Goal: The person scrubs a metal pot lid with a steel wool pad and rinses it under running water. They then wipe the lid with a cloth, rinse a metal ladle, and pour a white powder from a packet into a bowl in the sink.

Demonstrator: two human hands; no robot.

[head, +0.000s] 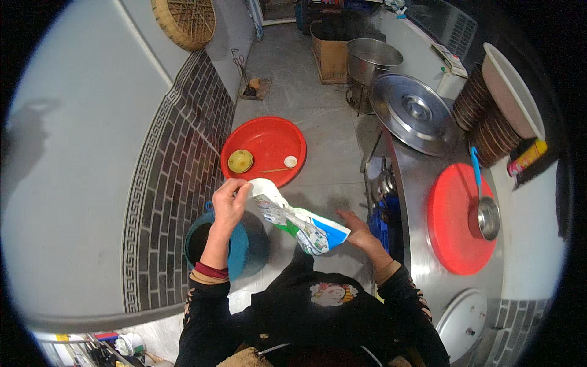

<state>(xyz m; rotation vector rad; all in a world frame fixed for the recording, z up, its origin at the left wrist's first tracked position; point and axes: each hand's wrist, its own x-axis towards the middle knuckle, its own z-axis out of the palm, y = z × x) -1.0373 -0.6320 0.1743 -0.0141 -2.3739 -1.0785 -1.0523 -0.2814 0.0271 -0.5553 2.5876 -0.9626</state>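
Observation:
A printed plastic bag [298, 220], white, green and blue, hangs slack between my two hands. My left hand [230, 202] pinches its white upper corner between thumb and fingers. At the bag's other end is my right hand [359, 230], fingers stretched out and not closed on it. The blue corner overlaps that hand, so I cannot tell whether they touch. Beyond the bag, a red plastic basin [268, 133] on the floor holds a yellow bowl [240, 161], a small white round item [290, 161] and a thin stick [275, 170]. Below my left hand stands a blue bucket [238, 250].
A steel counter [419, 257] runs along my right, bearing a red round board [451, 220], a blue-handled ladle [488, 218], a large metal lid [417, 110] and a pressure-cooker lid [463, 323]. Farther off stand a steel pot [373, 57] and a cardboard box [331, 59]. A brick-patterned wall [179, 197] borders the left.

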